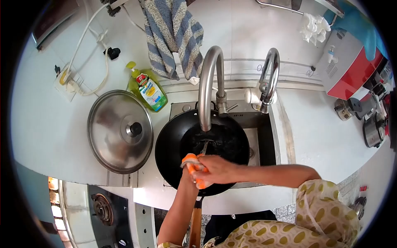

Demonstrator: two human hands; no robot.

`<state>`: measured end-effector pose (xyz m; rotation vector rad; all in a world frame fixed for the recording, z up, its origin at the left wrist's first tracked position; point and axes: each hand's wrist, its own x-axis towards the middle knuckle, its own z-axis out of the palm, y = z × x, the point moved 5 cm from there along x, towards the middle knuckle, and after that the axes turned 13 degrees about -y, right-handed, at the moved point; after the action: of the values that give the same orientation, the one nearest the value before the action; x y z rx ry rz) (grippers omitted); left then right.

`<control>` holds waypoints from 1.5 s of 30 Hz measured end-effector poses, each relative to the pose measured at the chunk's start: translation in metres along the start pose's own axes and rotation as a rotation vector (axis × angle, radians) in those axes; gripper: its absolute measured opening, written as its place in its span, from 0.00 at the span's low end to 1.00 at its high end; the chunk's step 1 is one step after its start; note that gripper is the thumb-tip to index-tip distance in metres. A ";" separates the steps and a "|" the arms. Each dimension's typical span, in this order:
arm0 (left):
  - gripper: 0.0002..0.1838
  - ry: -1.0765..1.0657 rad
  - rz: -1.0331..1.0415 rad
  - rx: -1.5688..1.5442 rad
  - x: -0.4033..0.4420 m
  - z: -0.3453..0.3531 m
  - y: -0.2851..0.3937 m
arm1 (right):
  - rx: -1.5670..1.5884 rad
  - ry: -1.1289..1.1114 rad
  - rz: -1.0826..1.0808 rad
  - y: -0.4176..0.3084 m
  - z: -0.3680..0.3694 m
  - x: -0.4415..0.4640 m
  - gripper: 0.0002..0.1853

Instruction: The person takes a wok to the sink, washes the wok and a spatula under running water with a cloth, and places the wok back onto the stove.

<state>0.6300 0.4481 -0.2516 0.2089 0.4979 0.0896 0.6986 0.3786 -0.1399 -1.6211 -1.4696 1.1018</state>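
A black wok (169, 144) rests over the sink with its wooden handle (195, 227) toward me. Above its near side, my right hand (217, 169) is closed on a crumpled orange-and-grey cloth (191, 160). My left hand (188, 177) is at the same cloth from below; its fingers are largely covered by the cloth and my right hand. The steel faucet (213, 82) arches over the wok, and a thin stream of water seems to fall from its spout. Dark, wet-looking glints show at the bottom of the wok.
To the left lie a steel lid (111, 132) and a green dish soap bottle (151, 93). A second faucet (271, 78) stands right of the first. A striped towel (173, 37) hangs behind. Lower left is a gas stove (108, 215); pots (372, 130) stand far right.
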 end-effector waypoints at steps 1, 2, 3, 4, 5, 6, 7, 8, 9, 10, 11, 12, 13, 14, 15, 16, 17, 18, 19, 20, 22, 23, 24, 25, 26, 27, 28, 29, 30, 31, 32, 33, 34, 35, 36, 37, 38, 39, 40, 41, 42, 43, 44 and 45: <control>0.21 0.082 -0.015 0.037 -0.002 0.009 0.000 | 0.053 0.052 0.047 0.000 0.005 0.003 0.18; 0.21 0.086 -0.017 0.038 0.001 0.007 0.001 | 0.056 0.052 0.048 0.008 0.007 0.011 0.18; 0.21 0.174 0.061 0.206 0.002 -0.002 0.008 | -0.042 0.076 0.075 0.026 0.009 0.022 0.18; 0.22 0.266 0.138 0.375 -0.002 -0.005 0.016 | -0.137 0.098 0.101 0.037 0.011 0.033 0.18; 0.22 0.275 0.138 0.373 -0.002 -0.002 0.016 | -0.141 0.110 0.153 0.052 0.007 0.045 0.17; 0.21 0.187 0.091 0.224 -0.002 0.017 0.010 | -0.310 0.094 0.173 0.058 0.000 0.057 0.17; 0.21 0.096 0.045 0.076 -0.001 0.028 0.005 | -0.243 0.129 0.357 0.074 -0.009 0.065 0.15; 0.16 0.034 -0.007 0.112 0.003 0.021 0.007 | -0.277 0.124 0.347 0.089 -0.015 0.076 0.13; 0.16 0.036 -0.008 0.110 0.008 0.015 0.007 | -0.447 0.177 0.294 0.136 -0.012 0.098 0.12; 0.14 0.045 -0.056 0.206 0.011 0.010 0.007 | -0.402 0.234 0.428 0.135 -0.024 0.092 0.12; 0.14 0.053 -0.099 0.303 0.013 0.008 0.009 | -0.405 0.235 0.421 0.129 -0.032 0.095 0.12; 0.14 0.056 -0.095 0.305 0.012 0.007 0.011 | -0.514 0.224 0.423 0.124 -0.036 0.097 0.12; 0.12 0.061 -0.144 0.404 0.008 0.003 0.010 | -0.617 0.207 0.429 0.121 -0.033 0.096 0.11; 0.10 0.057 -0.189 0.506 0.007 0.002 0.010 | -0.634 0.228 0.368 0.137 -0.033 0.103 0.12; 0.09 0.047 -0.225 0.604 0.010 0.003 0.011 | -0.645 0.228 0.364 0.135 -0.041 0.101 0.12; 0.06 0.164 -0.195 0.631 -0.002 0.016 0.009 | -0.431 0.354 0.253 0.125 -0.053 0.093 0.13; 0.06 0.165 -0.197 0.625 -0.008 0.014 0.006 | -0.208 0.475 0.146 0.118 -0.063 0.085 0.15; 0.06 0.174 -0.183 0.686 -0.016 0.007 0.003 | -0.439 0.376 0.267 0.103 -0.072 0.082 0.18; 0.05 0.181 -0.171 0.753 -0.025 0.010 0.002 | -0.429 0.380 0.275 0.110 -0.068 0.080 0.18; 0.05 0.187 -0.131 0.815 -0.034 0.020 -0.001 | -0.360 0.239 0.367 0.126 -0.061 0.082 0.19; 0.05 0.177 -0.150 0.818 -0.046 0.015 -0.009 | -0.357 0.018 0.551 0.135 -0.052 0.074 0.22; 0.05 0.176 -0.173 0.815 -0.054 0.012 -0.012 | -0.357 0.015 0.542 0.144 -0.049 0.070 0.22; 0.06 0.171 -0.215 0.798 -0.063 0.015 -0.013 | -0.366 -0.045 0.544 0.161 -0.042 0.068 0.22; 0.06 0.176 -0.212 0.797 -0.070 0.015 -0.011 | -0.376 -0.106 0.549 0.171 -0.038 0.066 0.23; 0.06 0.170 -0.221 0.763 -0.076 0.014 -0.011 | -0.373 -0.110 0.551 0.180 -0.035 0.064 0.23; 0.07 0.159 -0.231 0.728 -0.080 0.014 -0.013 | -0.407 -0.235 0.667 0.187 -0.031 0.057 0.22; 0.07 0.152 -0.228 0.726 -0.081 0.017 -0.013 | -0.447 -0.358 0.783 0.192 -0.031 0.049 0.22; 0.09 0.193 -0.138 0.804 -0.081 0.022 -0.007 | -0.455 -0.353 0.785 0.192 -0.033 0.041 0.22; 0.11 0.235 -0.047 0.882 -0.081 0.026 0.001 | -0.576 -0.331 0.655 0.178 -0.032 0.033 0.20; 0.11 0.228 -0.041 0.881 -0.076 0.027 0.006 | -0.695 -0.308 0.522 0.166 -0.030 0.029 0.19; 0.11 0.247 -0.003 1.046 -0.068 0.024 0.015 | -0.760 -0.143 0.439 0.160 -0.033 0.029 0.18; 0.12 0.270 0.036 1.207 -0.060 0.018 0.021 | -0.814 0.089 0.282 0.132 -0.052 0.022 0.16; 0.12 0.273 0.040 1.198 -0.047 0.001 0.022 | -0.853 0.321 0.117 0.103 -0.077 0.012 0.14; 0.12 0.336 0.199 1.641 -0.032 -0.009 0.032 | -0.763 0.451 0.117 0.080 -0.103 0.003 0.11; 0.13 0.389 0.371 2.085 -0.026 -0.006 0.034 | -0.938 0.672 0.110 0.063 -0.121 -0.007 0.11; 0.13 0.382 0.371 2.087 -0.023 0.001 0.031 | -1.033 0.710 0.175 0.062 -0.135 -0.009 0.11; 0.15 0.478 0.190 2.066 -0.015 0.004 0.028 | -1.014 0.664 0.251 0.081 -0.147 -0.004 0.11; 0.17 0.570 0.010 2.035 -0.010 0.004 0.025 | -0.993 0.619 0.326 0.105 -0.155 0.002 0.10; 0.17 0.560 0.013 2.043 -0.003 -0.001 0.022 | -0.994 0.628 0.333 0.119 -0.162 0.006 0.10; 0.19 0.549 0.010 2.030 0.008 -0.016 0.020 | -0.954 0.518 0.368 0.137 -0.163 0.013 0.10; 0.21 0.542 0.001 2.015 0.016 -0.029 0.019 | -0.909 0.405 0.400 0.149 -0.161 0.016 0.10; 0.21 0.541 -0.007 2.020 0.021 -0.035 0.019 | -0.901 0.406 0.404 0.146 -0.159 0.015 0.10; 0.23 0.518 0.037 2.007 0.026 -0.040 0.020 | -0.909 0.396 0.424 0.143 -0.156 0.014 0.10; 0.26 0.494 0.081 1.991 0.026 -0.041 0.019 | -0.917 0.384 0.444 0.141 -0.153 0.013 0.10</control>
<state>0.6328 0.4777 -0.2944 2.1940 0.9247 -0.3286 0.8962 0.3812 -0.2058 -2.6999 -1.4590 0.2265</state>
